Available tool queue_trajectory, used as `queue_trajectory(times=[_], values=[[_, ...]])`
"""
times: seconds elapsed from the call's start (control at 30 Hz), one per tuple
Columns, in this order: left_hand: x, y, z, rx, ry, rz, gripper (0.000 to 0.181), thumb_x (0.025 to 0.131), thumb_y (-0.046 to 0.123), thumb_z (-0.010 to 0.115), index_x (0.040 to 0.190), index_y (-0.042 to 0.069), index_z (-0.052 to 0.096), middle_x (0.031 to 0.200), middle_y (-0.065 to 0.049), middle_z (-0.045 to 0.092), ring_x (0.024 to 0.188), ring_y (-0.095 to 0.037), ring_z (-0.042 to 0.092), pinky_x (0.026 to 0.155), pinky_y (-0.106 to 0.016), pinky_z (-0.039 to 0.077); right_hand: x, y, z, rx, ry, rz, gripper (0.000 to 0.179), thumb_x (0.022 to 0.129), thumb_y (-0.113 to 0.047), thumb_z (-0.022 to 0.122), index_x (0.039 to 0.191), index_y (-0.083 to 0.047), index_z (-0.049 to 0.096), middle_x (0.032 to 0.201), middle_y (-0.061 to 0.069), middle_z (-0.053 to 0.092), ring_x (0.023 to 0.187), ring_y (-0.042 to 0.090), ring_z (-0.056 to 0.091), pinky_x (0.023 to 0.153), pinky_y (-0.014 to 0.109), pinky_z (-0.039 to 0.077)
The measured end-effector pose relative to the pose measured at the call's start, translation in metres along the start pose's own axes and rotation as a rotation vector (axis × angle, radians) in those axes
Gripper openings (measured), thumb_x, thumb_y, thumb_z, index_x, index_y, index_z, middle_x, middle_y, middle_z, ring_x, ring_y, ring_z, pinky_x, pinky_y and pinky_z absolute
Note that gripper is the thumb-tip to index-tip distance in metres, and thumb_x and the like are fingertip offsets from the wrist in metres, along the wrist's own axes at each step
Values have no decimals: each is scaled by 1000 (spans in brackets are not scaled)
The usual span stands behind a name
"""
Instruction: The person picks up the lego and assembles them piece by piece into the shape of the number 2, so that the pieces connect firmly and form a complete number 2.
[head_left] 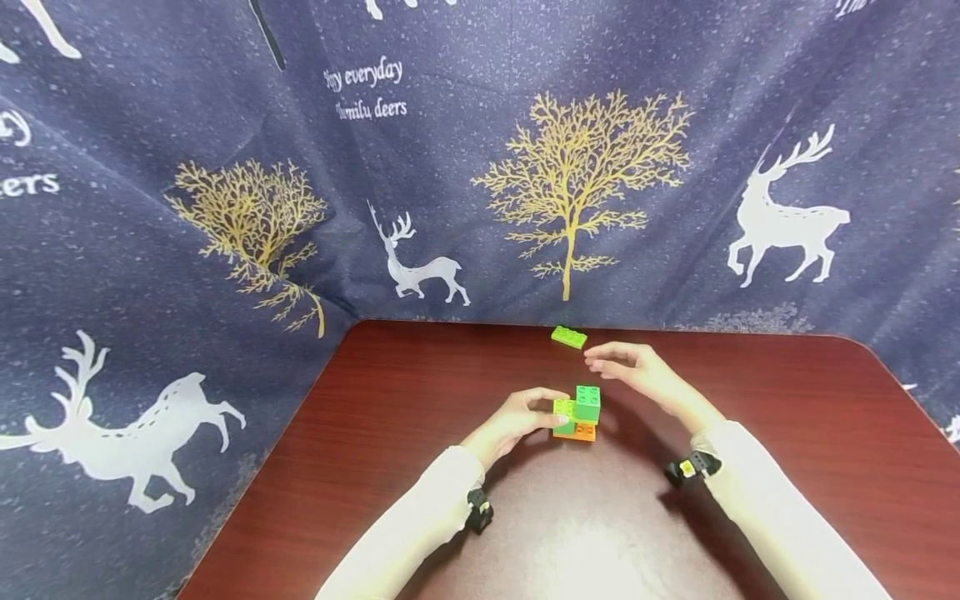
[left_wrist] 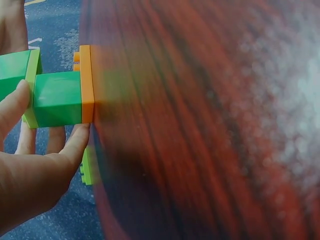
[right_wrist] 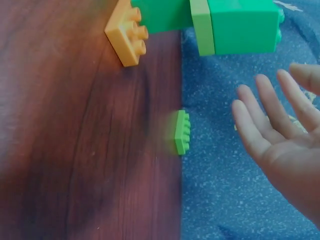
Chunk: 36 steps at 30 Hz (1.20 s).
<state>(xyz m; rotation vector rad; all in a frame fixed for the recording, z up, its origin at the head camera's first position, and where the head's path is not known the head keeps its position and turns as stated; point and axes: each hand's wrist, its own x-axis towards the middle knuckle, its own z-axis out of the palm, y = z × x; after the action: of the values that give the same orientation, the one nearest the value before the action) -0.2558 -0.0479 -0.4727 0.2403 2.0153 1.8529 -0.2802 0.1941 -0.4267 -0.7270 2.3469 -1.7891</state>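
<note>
A small stack of toy building bricks stands on the table. At its base is a flat orange brick (head_left: 586,432), bearing a green brick (left_wrist: 58,100). Above that lies a flat lime brick (left_wrist: 32,90), topped at its right end by another green brick (head_left: 588,407). My left hand (head_left: 516,423) grips the stack from the left, its thumb against the lime brick in the left wrist view. To the right and slightly beyond, my right hand (head_left: 641,371) hovers with extended, spread fingers, apart from the bricks and holding nothing.
A loose flat lime brick (head_left: 569,337) lies near the far edge of the dark red wooden table (head_left: 780,417). Behind the table hangs a blue cloth (head_left: 652,250) printed with deer and trees. Each wrist carries a small black camera.
</note>
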Motion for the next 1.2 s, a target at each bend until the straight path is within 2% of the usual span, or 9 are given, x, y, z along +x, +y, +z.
queue_trajectory(times=[0.13, 0.33, 0.4, 0.57, 0.67, 0.87, 0.97, 1.07, 1.2], values=[[0, 0, 0, -4, -7, -7, 38, 80, 3, 76, 116, 8, 68, 106, -8, 66, 85, -13, 63, 82, -31, 52, 13, 5, -1, 26, 64, -19, 33, 95, -8, 60, 121, 12, 57, 114, 19, 65, 103, 20, 64, 86, 32, 53], [1, 0, -1, -18, -6, -9, 38, 80, 1, 75, 117, 7, 68, 106, -10, 67, 87, -15, 64, 82, -30, 51, 32, 19, -1, 61, 158, -52, 31, 95, -7, 60, 119, 12, 59, 106, 5, 68, 101, 19, 65, 82, 26, 53], [1, 0, 0, -26, -5, -8, 38, 80, 0, 74, 117, 7, 68, 105, -11, 68, 88, -15, 64, 82, -30, 52, 36, 25, -2, 76, 191, -47, 31, 95, -8, 59, 119, 12, 58, 107, 4, 68, 99, 15, 65, 82, 26, 53], [1, 0, 1, -28, -8, -4, 38, 80, 0, 74, 117, 6, 68, 106, -11, 68, 89, -15, 65, 82, -31, 52, 43, 43, -5, 71, 259, -5, 34, 95, -9, 60, 121, 12, 57, 117, 20, 64, 98, 10, 64, 85, 31, 53], [2, -1, 1, -26, -10, -1, 39, 80, 0, 74, 118, 6, 67, 106, -12, 68, 89, -15, 64, 83, -31, 52, 45, 52, -6, 62, 269, 13, 37, 95, -10, 60, 124, 13, 55, 123, 32, 56, 101, 13, 64, 88, 35, 52], [4, -1, 0, -14, -12, -2, 38, 80, 2, 75, 117, 7, 68, 106, -10, 68, 88, -14, 64, 83, -30, 51, 47, 63, -8, 42, 280, 15, 41, 96, -10, 59, 128, 14, 51, 126, 37, 50, 98, 1, 60, 84, 24, 52], [5, -1, 0, -14, -11, -5, 38, 79, 2, 76, 116, 8, 69, 105, -9, 67, 87, -14, 64, 81, -28, 51, 49, 66, -8, 26, 292, 30, 42, 96, -11, 59, 129, 13, 51, 127, 36, 51, 93, -5, 58, 84, 23, 51], [5, -1, -1, -11, -10, -10, 38, 79, 3, 76, 115, 9, 69, 105, -8, 66, 86, -13, 63, 80, -28, 51, 51, 69, -8, -3, 294, 55, 43, 95, -12, 61, 130, 11, 51, 128, 32, 53, 96, 0, 58, 84, 19, 49], [5, -3, -2, 0, -16, -19, 38, 79, 6, 77, 116, 10, 69, 104, -6, 66, 86, -12, 62, 79, -27, 51, 56, 72, -4, -48, 288, 92, 43, 95, -12, 61, 132, 7, 52, 131, 26, 54, 110, 22, 58, 85, 16, 46]])
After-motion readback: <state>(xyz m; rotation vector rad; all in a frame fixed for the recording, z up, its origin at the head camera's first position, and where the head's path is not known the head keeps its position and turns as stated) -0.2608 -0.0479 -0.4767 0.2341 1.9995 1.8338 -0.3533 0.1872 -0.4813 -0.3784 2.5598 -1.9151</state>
